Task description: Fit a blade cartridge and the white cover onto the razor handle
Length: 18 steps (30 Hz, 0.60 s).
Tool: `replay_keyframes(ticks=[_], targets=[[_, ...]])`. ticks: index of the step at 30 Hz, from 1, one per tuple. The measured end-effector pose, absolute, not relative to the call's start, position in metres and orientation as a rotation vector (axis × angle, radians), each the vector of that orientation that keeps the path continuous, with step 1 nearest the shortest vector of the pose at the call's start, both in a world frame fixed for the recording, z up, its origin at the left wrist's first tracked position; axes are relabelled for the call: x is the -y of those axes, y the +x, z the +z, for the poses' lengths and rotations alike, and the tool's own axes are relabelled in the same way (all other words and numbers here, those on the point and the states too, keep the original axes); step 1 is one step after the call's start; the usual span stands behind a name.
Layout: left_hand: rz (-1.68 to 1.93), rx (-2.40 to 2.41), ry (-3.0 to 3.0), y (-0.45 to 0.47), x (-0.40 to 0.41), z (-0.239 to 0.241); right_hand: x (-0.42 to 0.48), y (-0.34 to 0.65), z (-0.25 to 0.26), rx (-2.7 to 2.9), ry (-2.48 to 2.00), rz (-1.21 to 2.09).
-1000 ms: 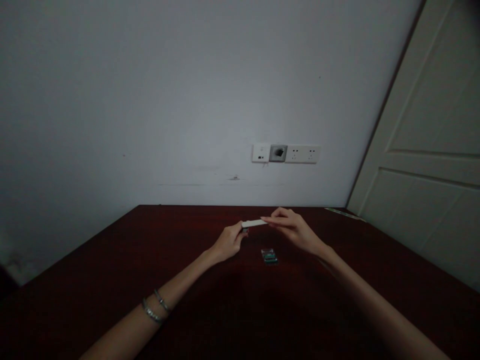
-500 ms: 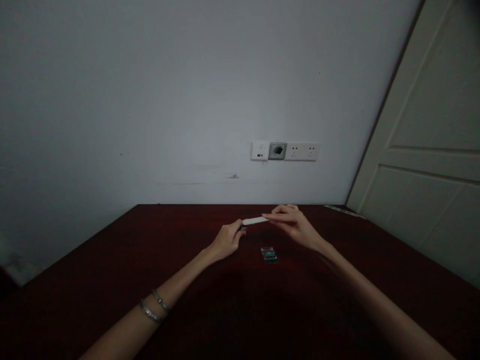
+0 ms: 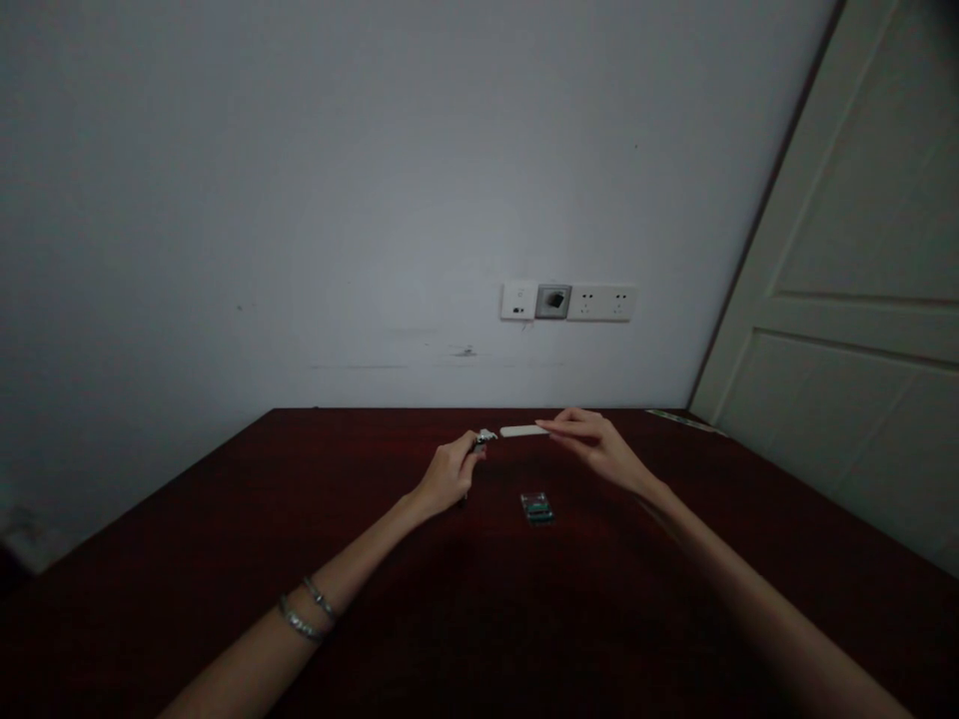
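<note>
My left hand [image 3: 452, 469] is closed around a small dark and silvery object [image 3: 483, 437]; its shiny end sticks out past the thumb and forefinger. I cannot make out its kind. In my right hand [image 3: 595, 447] a slim white strip-shaped piece [image 3: 522, 430] is pinched between thumb and fingers, lying nearly level. Its free end points left at the silvery object, with a narrow gap between the two. Below the hands, flat on the dark red table [image 3: 360, 589], lies a small clear pack [image 3: 537, 508] with green inside.
Behind the table rises a pale wall with a row of sockets [image 3: 601, 303]. A cream panelled door [image 3: 861, 340] leans along the right side. A thin flat strip [image 3: 685, 421] lies at the table's far right edge.
The white piece has come away from the object in my left hand. My right hand has shifted slightly right, my left hand slightly left, and the silvery end now shows.
</note>
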State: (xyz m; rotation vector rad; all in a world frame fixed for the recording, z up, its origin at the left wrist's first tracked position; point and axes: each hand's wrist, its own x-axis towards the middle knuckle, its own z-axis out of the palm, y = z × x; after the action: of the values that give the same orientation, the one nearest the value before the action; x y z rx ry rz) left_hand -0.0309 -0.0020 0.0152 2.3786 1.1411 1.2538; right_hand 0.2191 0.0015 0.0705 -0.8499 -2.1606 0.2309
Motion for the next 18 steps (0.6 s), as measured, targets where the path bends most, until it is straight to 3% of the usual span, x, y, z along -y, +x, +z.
replay_keyframes(ticks=[18], targets=[[1.239, -1.161, 2.488, -0.032, -0.003, 0.007, 0.002, 0.205, 0.066, 2.191, -0.685, 0.155]])
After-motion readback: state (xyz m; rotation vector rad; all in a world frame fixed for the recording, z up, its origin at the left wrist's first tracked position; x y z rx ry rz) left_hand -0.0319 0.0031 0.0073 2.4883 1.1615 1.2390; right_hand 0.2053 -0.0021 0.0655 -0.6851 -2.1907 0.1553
